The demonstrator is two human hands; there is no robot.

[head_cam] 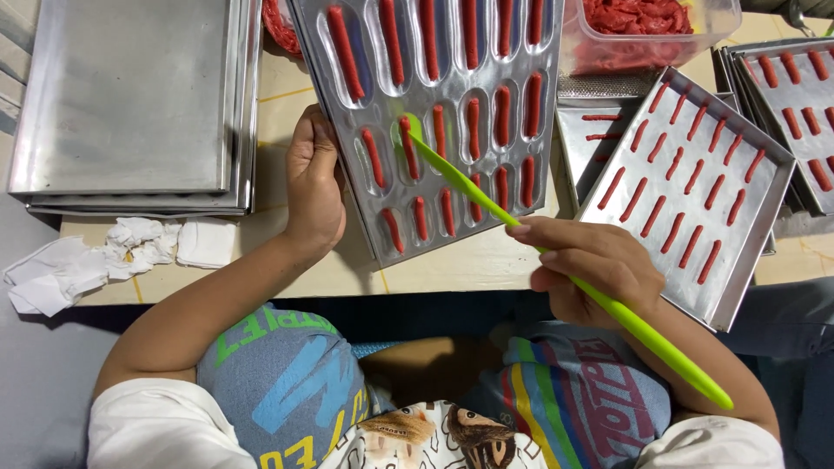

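Lap: printed shorts [287, 382] nearest the lens, below the table edge.
Table [452, 265]: pale top with yellow lines, crowded with metal trays.
Plain trays [130, 95]: stack of flat steel trays, far left, bare on top.
Mould tray [443, 113]: steel tray with oblong hollows, tilted up off the table, centre; red dough sticks [502, 115] lie in the hollows.
Flat tray [686, 191]: right of the mould tray, tilted, rows of red sticks on it; more such trays behind it at far right.
Tub [647, 30]: clear plastic tub of red dough, top right.
Left hand [313, 187]: grips the mould tray's left edge, fingers curled under and pressed together, thumb on the rim.
Right hand [591, 265]: fingers closed around the green spatula [556, 269] mid-handle, thumb and index pinching it; handle runs on past the wrist toward the lap.
Spatula tip [415, 139]: well ahead of the fingers, touching a red stick in a middle-row hollow.
Tissue [113, 256]: crumpled white paper, left table edge.
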